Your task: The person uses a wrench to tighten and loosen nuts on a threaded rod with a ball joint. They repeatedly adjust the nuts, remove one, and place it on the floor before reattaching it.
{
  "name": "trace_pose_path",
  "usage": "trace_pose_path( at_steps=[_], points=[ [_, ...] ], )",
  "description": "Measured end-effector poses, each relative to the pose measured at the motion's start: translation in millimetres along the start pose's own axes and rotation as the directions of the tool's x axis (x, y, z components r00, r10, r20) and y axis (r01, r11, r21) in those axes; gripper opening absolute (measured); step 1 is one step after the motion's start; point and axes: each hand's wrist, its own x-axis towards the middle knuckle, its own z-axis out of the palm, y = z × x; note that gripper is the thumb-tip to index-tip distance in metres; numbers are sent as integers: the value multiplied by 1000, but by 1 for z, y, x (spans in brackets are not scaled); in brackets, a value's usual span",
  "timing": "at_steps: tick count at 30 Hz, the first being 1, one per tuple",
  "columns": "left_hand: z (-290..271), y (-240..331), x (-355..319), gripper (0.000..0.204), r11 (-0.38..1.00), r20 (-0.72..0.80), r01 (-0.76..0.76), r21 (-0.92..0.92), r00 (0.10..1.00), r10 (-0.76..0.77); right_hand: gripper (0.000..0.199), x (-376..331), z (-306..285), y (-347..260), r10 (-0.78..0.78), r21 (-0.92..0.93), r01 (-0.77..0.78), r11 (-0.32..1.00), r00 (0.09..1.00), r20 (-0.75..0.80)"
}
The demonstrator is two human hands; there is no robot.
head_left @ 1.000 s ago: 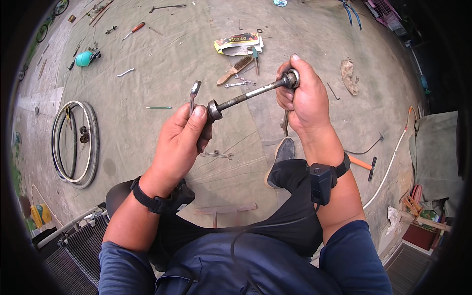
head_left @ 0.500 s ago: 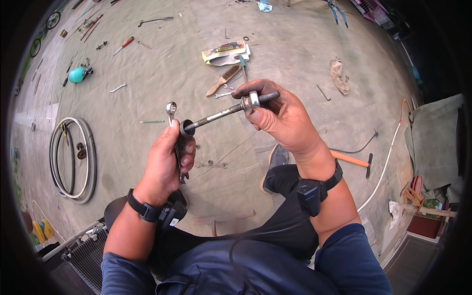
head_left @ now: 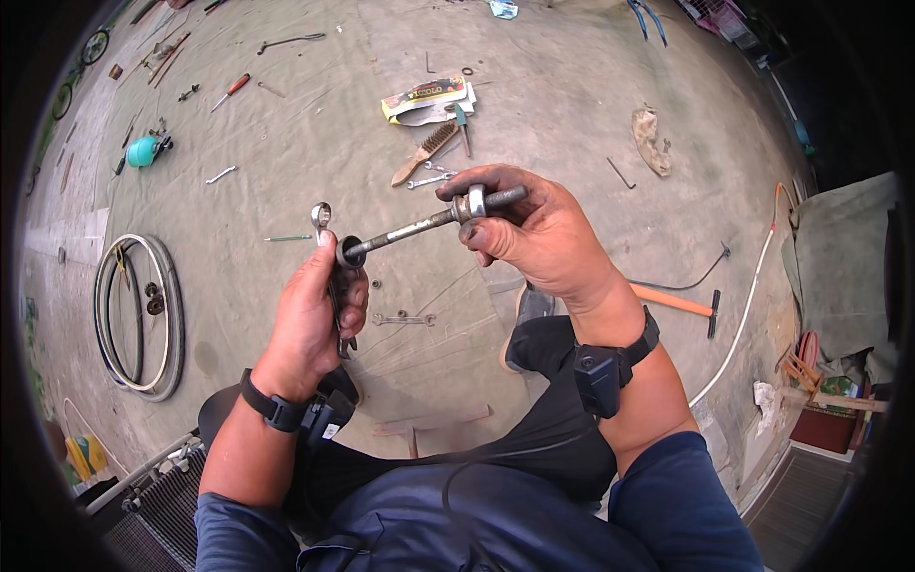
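A long metal axle (head_left: 410, 229) slants up to the right between my two hands. My right hand (head_left: 543, 238) is closed around its far right part, thumb and fingers pinching a shiny metal ring (head_left: 476, 203) through which the threaded end sticks out. At the axle's left end sits a dark round cup (head_left: 351, 250), against the fingers of my left hand (head_left: 310, 315). That hand is wrapped round a wrench (head_left: 321, 214); its ring end rises above my thumb, and its lower end shows below my fingers. What the left fingers grip underneath is partly hidden.
On the cloth lie a wire brush (head_left: 427, 154), an open-end wrench (head_left: 404, 319), a yellow-and-black packet (head_left: 427, 99) and a screwdriver (head_left: 232, 91). Bicycle tyres (head_left: 174, 329) rest at left. An orange-handled hammer (head_left: 675, 299) is at right, near a white hose (head_left: 746, 319).
Both hands, with the axle and wrench, have shifted slightly left in view. The ground objects have shifted a little too, as the view moved. Both grips look the same.
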Motion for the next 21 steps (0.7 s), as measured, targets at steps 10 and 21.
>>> trace_pose_path(
  at_steps=[10, 21],
  points=[
    [0, 0, 3, 38, 998, -44, -60, 10, 997, 61, 43, 1, 7, -2, -37, -92, 31, 995, 997, -65],
    [1, -2, 4, 29, 982, -43, -186, -39, 982, 185, 42, 0, 6, -5, 27, -144, -32, 989, 999, -35]
  ],
)
